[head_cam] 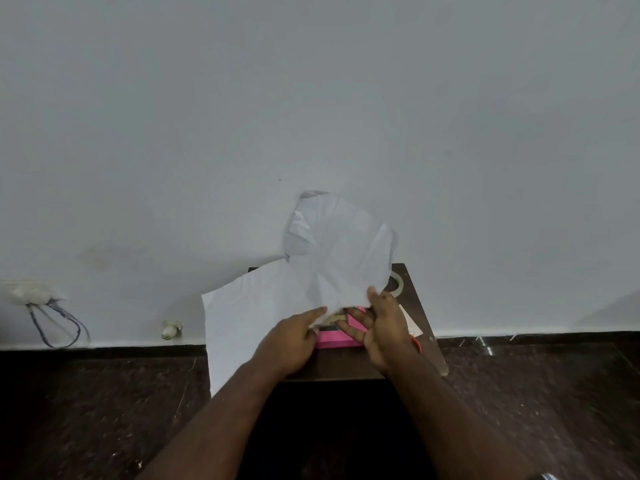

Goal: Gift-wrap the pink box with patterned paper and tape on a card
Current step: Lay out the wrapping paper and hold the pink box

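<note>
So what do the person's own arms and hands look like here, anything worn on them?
Both forearms are bare, with no sleeves or gloves in view. The left hand shows no ring or band. Beside the right hand there is a red curve that I cannot identify, and a striped edge at the frame's bottom right corner.

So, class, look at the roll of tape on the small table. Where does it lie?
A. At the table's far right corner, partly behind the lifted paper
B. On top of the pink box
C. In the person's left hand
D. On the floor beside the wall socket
A: the roll of tape lies on the table at its far right corner, its left part hidden by the raised paper, away from the pink box.
</note>
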Tool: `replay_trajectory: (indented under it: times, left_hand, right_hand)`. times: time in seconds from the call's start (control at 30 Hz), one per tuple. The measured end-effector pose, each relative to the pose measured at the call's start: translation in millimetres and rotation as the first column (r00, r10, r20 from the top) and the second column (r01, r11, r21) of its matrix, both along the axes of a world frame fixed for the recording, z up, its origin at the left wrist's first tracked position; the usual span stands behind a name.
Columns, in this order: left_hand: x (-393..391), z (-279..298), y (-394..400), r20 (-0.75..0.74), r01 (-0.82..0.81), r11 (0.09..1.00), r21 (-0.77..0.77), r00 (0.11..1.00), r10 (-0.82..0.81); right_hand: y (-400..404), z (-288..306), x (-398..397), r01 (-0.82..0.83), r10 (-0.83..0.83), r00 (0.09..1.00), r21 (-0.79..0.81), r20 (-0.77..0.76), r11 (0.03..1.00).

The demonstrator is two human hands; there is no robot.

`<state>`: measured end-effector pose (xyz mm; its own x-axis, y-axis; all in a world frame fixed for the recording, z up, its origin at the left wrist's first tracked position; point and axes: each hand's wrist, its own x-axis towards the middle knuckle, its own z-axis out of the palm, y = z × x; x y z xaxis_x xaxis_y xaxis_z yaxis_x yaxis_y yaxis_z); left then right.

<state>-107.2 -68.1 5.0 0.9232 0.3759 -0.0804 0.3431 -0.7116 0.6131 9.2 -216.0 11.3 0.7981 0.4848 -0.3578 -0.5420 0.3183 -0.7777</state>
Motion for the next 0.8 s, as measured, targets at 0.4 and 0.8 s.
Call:
replay_trajectory:
  times: [0.4,0.8]
  left_hand:
    - [5.8,-1.2,32.9,0.104,-0.380,0.671,-0.637,0.820,0.563]
    - [6.9,-12.4,40.6,0.045,-0.384,0.509,-0.771,0.763,0.644]
  right_hand:
    - [4.2,-59.8,27.6,0.005,0.597,0.770,-0.938,0.225,0.346]
    - [55.8,-84.7,52.8,-0.049,0.574,0.819,-0.995,0.012,0.091]
